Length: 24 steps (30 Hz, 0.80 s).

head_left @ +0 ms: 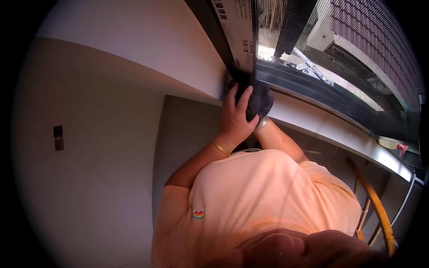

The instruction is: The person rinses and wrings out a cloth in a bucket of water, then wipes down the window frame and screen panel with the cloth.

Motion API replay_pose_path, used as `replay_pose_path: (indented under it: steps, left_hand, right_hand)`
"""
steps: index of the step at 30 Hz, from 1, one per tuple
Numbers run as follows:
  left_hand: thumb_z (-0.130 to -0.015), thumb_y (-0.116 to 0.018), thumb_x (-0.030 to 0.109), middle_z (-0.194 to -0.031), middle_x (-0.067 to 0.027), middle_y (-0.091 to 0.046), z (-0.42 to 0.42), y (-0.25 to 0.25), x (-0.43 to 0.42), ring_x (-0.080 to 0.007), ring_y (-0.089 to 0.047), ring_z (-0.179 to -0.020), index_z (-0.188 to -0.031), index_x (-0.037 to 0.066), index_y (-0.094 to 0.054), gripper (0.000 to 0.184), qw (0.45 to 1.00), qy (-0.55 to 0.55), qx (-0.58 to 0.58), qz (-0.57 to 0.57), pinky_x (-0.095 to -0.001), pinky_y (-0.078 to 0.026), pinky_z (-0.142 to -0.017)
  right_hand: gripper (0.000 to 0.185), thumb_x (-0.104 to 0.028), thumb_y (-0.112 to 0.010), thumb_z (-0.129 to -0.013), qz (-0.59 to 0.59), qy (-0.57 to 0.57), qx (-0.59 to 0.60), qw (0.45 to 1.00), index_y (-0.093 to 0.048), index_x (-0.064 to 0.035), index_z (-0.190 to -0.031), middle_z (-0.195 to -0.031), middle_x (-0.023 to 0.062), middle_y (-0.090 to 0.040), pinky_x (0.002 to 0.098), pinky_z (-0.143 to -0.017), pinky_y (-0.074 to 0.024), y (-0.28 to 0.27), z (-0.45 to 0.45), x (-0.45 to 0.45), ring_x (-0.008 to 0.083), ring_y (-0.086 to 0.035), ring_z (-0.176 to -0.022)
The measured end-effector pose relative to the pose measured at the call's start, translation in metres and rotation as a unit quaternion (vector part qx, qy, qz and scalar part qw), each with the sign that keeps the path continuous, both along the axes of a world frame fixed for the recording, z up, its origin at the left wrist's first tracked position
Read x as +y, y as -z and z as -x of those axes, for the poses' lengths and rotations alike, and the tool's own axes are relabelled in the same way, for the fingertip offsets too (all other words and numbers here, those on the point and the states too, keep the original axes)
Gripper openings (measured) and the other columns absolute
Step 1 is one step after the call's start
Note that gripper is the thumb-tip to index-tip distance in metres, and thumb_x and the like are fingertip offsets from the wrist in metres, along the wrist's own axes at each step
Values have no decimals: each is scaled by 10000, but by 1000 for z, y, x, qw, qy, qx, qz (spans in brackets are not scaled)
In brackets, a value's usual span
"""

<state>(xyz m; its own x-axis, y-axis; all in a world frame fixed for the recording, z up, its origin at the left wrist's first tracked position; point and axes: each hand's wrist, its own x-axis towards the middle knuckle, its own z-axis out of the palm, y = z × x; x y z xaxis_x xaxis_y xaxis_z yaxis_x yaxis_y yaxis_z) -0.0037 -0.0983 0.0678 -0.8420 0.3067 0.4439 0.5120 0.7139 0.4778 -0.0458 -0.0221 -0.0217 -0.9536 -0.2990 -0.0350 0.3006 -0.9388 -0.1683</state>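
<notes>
Within the left hand (237, 118), a dark cloth (262, 100) is bunching. Beside that hand, the right hand is hiding, its grip unclear.

Left hand (236, 117), fingers (244, 99) spread, close to right wrist (261, 124), both arms (196, 161) forward.

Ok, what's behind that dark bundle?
The right forearm, with a silver bangle, leads in behind the dark bundle; the right hand itself is covered, so its grip can't be seen.

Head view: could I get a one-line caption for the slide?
Left hand on a dark bunched cloth beside a window frame, the right forearm reaching up to meet it.
</notes>
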Motion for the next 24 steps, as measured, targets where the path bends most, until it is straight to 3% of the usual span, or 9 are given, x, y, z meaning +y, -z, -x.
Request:
replay_pose_path:
  steps: [3, 8, 11, 15, 17, 19, 24]
  left_hand:
    - [-707, -763, 114, -1375, -248, -415, -11, -2, -6, -433, -452, -1247, -1397, 120, -441, 762, 999, 46, -14, -11, -481, -409, -1032]
    - [-791, -707, 111, -1309, -211, -454, -24, 34, -11, -389, -486, -1191, -1363, 69, -432, 636, 987, -18, -143, -69, -459, -412, -1020]
    - [-804, -697, 104, -1297, -206, -466, -18, 36, -11, -378, -487, -1194, -1370, 52, -420, 633, 990, 1, -119, -81, -445, -406, -1027]
    - [-806, -701, 120, -1304, -218, -466, -7, 44, -13, -383, -471, -1214, -1362, 34, -421, 629, 982, -2, -163, -97, -450, -394, -1044]
    - [-836, -692, 150, -1326, -212, -475, -2, 48, -15, -355, -476, -1227, -1374, 22, -419, 617, 974, -7, -189, -128, -434, -385, -1050]
    - [-875, -665, 138, -1333, -184, -493, 7, 46, -14, -280, -499, -1208, -1393, 12, -399, 596, 967, -5, -217, -135, -377, -389, -1048]
    - [-876, -666, 149, -1299, -184, -508, 17, 39, -5, -283, -507, -1188, -1378, 6, -405, 584, 962, -3, -235, -138, -386, -388, -1045]
  right_hand:
    - [223, -205, -468, -994, 3, 9, -8, 1000, -623, -84, -1100, -1005, 81, -667, 344, -834, -564, -4, -8, 5, 203, -651, -916]
    - [205, -179, -460, -990, 47, -46, -49, 997, -621, -89, -1079, -996, 76, -662, 338, -824, -561, 11, -25, 16, 201, -647, -912]
    - [193, -154, -451, -985, 92, -104, -75, 987, -618, -94, -1060, -991, 70, -656, 332, -816, -557, 29, -33, 21, 198, -640, -912]
    - [201, -191, -449, -986, 97, -72, -70, 990, -626, -98, -997, -969, 83, -665, 347, -782, -565, 50, -17, 15, 211, -652, -863]
    - [242, -238, -458, -987, 42, -44, -27, 998, -642, -82, -994, -962, 99, -683, 359, -794, -567, 70, -4, 11, 218, -668, -864]
    - [265, -256, -460, -986, 84, -48, -131, 987, -648, -70, -1003, -967, 97, -691, 353, -815, -562, 40, -6, 25, 211, -670, -868]
    - [287, -257, -454, -984, 80, -10, -143, 986, -650, -52, -1027, -987, 106, -699, 352, -837, -560, 32, -4, 31, 218, -677, -886]
